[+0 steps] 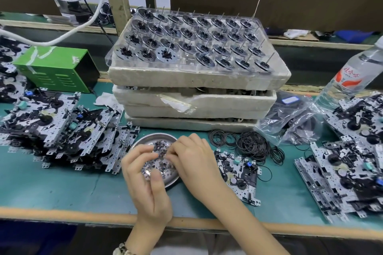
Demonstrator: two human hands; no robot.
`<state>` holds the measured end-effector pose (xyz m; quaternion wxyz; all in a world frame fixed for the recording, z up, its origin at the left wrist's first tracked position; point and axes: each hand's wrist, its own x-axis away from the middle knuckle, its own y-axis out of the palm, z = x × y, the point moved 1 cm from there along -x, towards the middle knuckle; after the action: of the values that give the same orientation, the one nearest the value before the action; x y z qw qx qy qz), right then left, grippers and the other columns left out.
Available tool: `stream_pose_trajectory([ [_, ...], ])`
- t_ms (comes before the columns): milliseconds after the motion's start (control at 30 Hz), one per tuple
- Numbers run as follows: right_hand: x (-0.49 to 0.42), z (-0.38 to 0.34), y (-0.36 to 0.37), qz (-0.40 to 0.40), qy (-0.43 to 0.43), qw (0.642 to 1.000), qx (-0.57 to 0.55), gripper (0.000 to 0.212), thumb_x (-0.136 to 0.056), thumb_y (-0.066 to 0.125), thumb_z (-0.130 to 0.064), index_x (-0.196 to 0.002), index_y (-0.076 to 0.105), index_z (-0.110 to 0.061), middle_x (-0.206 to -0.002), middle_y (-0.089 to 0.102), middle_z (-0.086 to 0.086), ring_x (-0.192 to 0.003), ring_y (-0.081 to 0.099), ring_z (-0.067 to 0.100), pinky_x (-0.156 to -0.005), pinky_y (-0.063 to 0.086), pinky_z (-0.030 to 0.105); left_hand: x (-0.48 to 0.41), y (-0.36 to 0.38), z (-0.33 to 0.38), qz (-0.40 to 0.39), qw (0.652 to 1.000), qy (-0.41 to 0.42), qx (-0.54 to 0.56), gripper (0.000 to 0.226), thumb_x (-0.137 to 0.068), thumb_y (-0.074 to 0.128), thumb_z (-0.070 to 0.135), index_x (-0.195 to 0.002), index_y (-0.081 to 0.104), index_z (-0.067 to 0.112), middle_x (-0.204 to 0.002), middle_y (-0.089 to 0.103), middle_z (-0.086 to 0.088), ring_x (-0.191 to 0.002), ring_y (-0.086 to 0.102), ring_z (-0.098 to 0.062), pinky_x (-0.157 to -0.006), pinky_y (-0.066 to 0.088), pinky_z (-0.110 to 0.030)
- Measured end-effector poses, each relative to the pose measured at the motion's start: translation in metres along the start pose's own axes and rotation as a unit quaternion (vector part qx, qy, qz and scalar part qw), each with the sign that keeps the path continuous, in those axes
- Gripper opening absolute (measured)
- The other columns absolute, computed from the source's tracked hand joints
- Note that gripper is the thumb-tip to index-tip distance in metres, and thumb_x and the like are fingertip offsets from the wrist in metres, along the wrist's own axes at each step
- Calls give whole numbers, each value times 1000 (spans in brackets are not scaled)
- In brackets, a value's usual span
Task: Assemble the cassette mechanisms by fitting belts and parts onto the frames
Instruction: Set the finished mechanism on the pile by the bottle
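Note:
A round metal dish (171, 182) of several tiny washers sits at the table's front centre. My left hand (145, 180) hovers over its left side with fingers curled and the thumb against them; what it pinches is too small to see. My right hand (193, 160) reaches in from the right, fingertips down among the washers. One cassette frame (238, 172) lies flat just right of my right hand. A heap of black rubber belts (248, 145) lies behind that frame.
Stacks of frames lie at the left (62, 128) and right (348, 151). Foam trays (196, 97) stacked at centre back carry a clear tray of flywheels with upright pins (192, 39). A green box (56, 66), a water bottle (352, 76) and plastic bags (290, 116) stand around.

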<state>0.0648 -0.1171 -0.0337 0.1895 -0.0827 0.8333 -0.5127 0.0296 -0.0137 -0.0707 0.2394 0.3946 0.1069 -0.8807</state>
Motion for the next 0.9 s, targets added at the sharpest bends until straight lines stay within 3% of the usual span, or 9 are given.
stream_pose_trajectory([
  [133, 11, 13, -18, 84, 4, 992, -92, 11, -90, 68, -22, -86, 75, -14, -90, 70, -5, -86, 55, 22, -80, 45, 40, 1, 3, 9, -54, 998, 40, -19, 27, -106, 34, 32, -114, 53, 15, -116, 52, 0, -114, 52, -18, -99, 38, -33],
  [233, 24, 34, -37, 191, 45, 975, -105, 6, -84, 75, -19, -80, 75, -14, -84, 70, -7, -85, 57, 19, -83, 43, 27, 0, 15, 22, -149, 988, 36, -7, 26, -105, 39, 32, -113, 55, 13, -118, 54, -4, -116, 51, -18, -100, 37, -27],
  [333, 43, 61, -55, 203, 116, 968, -93, 8, -85, 75, -17, -79, 71, -18, -88, 66, -8, -92, 56, 21, -89, 32, 14, 6, 35, 30, -319, 947, 32, -36, 31, -98, 53, 31, -125, 55, 13, -129, 52, -3, -129, 43, -23, -110, 34, -33],
  [467, 68, 82, -63, 168, 185, 967, -47, 5, -83, 77, -18, -79, 73, -20, -97, 62, -5, -100, 52, 26, -91, 20, 7, 21, 55, 26, -474, 875, 5, -102, 72, -91, 61, 49, -150, 31, 21, -156, 27, 3, -153, 6, -19, -123, 18, -38],
  [600, 74, 80, -51, 151, 221, 963, -40, 5, -77, 82, -22, -75, 78, -24, -97, 62, -6, -100, 46, 22, -86, 23, 19, 24, 60, 18, -503, 860, -34, -78, 98, -81, 68, 68, -155, 25, 20, -159, 21, 7, -152, 12, -13, -122, 25, -39],
  [733, 69, 74, -39, 146, 252, 956, -39, 4, -77, 82, -25, -77, 79, -23, -98, 61, -9, -100, 38, 16, -88, 27, 22, 26, 57, 13, -484, 872, -41, -65, 96, -80, 74, 61, -153, 27, 21, -153, 29, 9, -145, 26, -10, -118, 31, -32],
  [900, 66, 72, -36, 127, 288, 948, -54, 6, -81, 78, -29, -79, 79, -24, -97, 62, -10, -103, 43, 20, -89, 28, 25, 28, 56, 12, -480, 873, -47, -69, 94, -80, 71, 61, -154, 28, 21, -151, 33, 9, -145, 25, -11, -119, 27, -30],
])
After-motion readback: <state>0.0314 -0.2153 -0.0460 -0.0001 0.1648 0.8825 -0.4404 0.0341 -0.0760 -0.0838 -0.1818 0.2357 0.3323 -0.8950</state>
